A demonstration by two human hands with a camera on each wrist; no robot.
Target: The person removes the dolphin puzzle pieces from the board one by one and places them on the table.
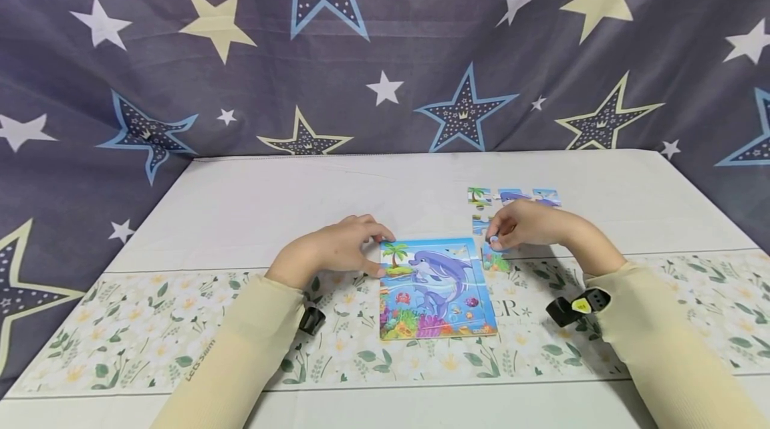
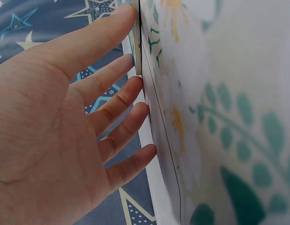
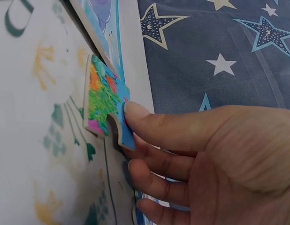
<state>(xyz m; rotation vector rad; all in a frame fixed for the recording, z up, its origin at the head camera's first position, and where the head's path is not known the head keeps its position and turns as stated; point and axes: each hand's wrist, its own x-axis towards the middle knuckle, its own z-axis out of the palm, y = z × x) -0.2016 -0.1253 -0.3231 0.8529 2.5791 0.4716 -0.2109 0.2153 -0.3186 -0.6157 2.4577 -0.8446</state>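
A square puzzle board [image 1: 442, 282] with a dolphin picture lies flat in the middle of the table. My left hand [image 1: 337, 247] touches its upper left corner and left side, fingers and thumb extended; the left wrist view has the thumb against the board's thin edge [image 2: 137, 40]. To the right of the board, my right hand [image 1: 532, 223] pinches a puzzle piece [image 3: 103, 101] with green, orange and pink coral on blue. That piece stands close beside the board's right edge, slightly tilted in the right wrist view.
Beyond my right hand lie several loose pieces: a palm-tree piece [image 1: 478, 196], a dolphin piece [image 1: 512, 196], another blue one [image 1: 546, 196], and a sea piece [image 1: 479, 224]. A flowered strip [image 1: 240, 329] crosses the white table. A star-patterned curtain [image 1: 361, 68] hangs behind.
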